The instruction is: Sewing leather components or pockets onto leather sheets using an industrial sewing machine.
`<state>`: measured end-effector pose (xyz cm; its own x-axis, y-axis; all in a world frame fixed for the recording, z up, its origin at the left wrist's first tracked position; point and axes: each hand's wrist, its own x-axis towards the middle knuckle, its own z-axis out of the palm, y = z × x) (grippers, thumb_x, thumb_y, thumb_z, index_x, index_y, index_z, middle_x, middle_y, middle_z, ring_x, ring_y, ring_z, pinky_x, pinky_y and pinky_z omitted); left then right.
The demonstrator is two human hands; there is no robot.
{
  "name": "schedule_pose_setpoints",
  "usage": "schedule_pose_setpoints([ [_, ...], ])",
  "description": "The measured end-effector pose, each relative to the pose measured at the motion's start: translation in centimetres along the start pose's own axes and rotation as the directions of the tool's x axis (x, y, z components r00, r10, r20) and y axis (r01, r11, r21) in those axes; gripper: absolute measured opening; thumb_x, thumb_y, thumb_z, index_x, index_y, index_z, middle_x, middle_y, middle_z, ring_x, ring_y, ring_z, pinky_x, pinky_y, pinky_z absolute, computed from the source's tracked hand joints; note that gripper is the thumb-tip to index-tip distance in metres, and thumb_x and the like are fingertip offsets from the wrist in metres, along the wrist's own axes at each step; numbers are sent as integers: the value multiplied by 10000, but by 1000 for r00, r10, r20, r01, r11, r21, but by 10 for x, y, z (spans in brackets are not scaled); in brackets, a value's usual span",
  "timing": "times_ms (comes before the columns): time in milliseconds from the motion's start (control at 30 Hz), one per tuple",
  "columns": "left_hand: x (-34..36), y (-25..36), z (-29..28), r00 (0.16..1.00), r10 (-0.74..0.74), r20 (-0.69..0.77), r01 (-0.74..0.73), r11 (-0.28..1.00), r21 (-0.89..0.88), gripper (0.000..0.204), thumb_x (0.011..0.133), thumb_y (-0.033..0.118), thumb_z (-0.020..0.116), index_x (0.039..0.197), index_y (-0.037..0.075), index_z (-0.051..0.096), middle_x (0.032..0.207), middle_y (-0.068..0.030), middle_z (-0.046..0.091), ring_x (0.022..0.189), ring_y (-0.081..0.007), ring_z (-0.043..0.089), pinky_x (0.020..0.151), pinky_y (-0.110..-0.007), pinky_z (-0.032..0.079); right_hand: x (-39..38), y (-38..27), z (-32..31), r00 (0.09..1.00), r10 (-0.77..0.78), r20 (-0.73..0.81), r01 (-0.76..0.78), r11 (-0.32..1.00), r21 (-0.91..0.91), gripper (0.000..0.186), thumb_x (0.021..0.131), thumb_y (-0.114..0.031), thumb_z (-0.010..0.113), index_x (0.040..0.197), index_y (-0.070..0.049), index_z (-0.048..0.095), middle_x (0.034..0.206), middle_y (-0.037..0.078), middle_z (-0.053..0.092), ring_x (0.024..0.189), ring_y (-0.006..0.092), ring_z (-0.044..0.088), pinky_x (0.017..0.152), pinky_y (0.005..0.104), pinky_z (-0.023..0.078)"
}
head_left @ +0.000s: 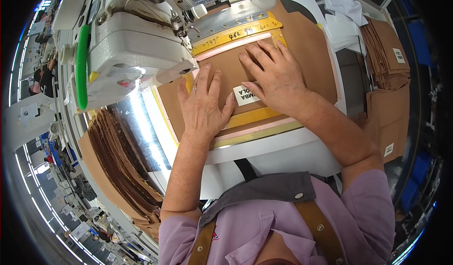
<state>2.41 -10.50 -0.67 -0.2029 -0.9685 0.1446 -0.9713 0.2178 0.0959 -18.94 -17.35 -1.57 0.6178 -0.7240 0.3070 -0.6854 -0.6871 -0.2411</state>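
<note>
My left hand (204, 105) lies flat on a piece of brown fabric (225, 81), fingers stretched toward the machine. Palm down and fingers spread, my right hand (278, 78) presses the same fabric farther right. A white printed label (244, 96) sits on the fabric between the hands, partly under my right thumb. Around the fabric runs a yellow frame (245, 32) with pink edging and handwritten marks on its far bar; its near bar (252, 117) passes close to both palms. The sewing machine's white head (130, 52) stands left of my left hand. Neither hand grips anything.
At left, layered brown pieces (118, 161) hang beside a shiny metal plate (147, 128). More brown stacks (384, 52) with labels are at right, near white cloth (342, 3). A green strip (83, 66) runs along the machine head. Other workstations extend far left.
</note>
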Motion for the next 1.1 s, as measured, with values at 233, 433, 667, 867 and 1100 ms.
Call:
schedule_pose_setpoints([
  [233,4,2,-6,999,-21,41,19,999,46,550,897,389,669,1364,101,623,1484,-126,533,1316,-249,556,1145,-568,260,-3,4,-4,1000,9,-2,-10,999,-42,571,923,-474,682,1347,-93,644,1435,120,566,1357,369,477,1148,634,318],
  [433,-1,-1,-7,999,-35,38,32,998,56,544,902,411,673,1351,105,636,1466,-125,552,1315,-239,557,1143,-557,260,-9,10,-10,998,3,55,2,996,-94,589,914,-425,703,1385,-83,612,1446,117,563,1326,304,536,1150,601,329],
  [667,-2,-8,-6,1000,-9,-3,9,998,63,533,905,415,668,1333,97,647,1456,-129,543,1173,-236,660,1125,-582,301,-5,10,-6,999,3,52,2,996,-88,608,923,-455,686,1385,-67,607,1397,159,568,1327,285,531,1146,578,345],
  [867,-6,-12,-7,998,-51,35,49,997,61,518,912,406,669,1341,118,636,1471,-88,550,1271,-226,588,1132,-541,268,-5,8,-1,999,-6,33,8,999,-48,627,926,-479,675,1378,-49,608,1384,149,563,1340,285,493,1147,562,347],
  [1100,-12,-19,-5,995,-96,39,94,994,55,498,910,394,669,1325,122,636,1493,-89,540,1210,-236,630,1096,-528,289,1,1,5,998,-7,55,8,1000,-29,640,924,-492,676,1385,-55,600,1370,141,548,1348,280,474,1163,552,329],
])
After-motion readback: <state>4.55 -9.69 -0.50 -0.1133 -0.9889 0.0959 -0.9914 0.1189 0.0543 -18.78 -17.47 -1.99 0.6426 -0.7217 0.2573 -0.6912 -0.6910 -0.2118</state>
